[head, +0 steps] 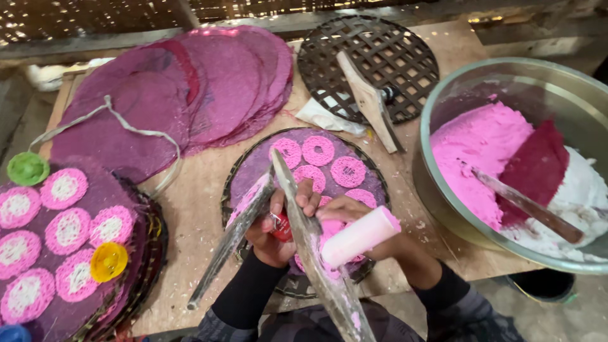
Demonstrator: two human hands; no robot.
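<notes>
1. Two long flat paste-smeared wooden blades (278, 221) and a small red object (282, 227) are gripped by the left hand (272, 234).
2. A pink-coated cylindrical roller (360, 235) is clasped by the right hand (345, 212) over the round woven tray (235, 183) of pink rings.

The left hand (273, 233) hides most of a small red object (282, 227), too covered to identify. The long flat blade (316, 253) runs off the bottom edge. The metal bowl (443, 101) is cut by the right edge. The left woven tray (152, 240) runs off the frame's left side.
</notes>
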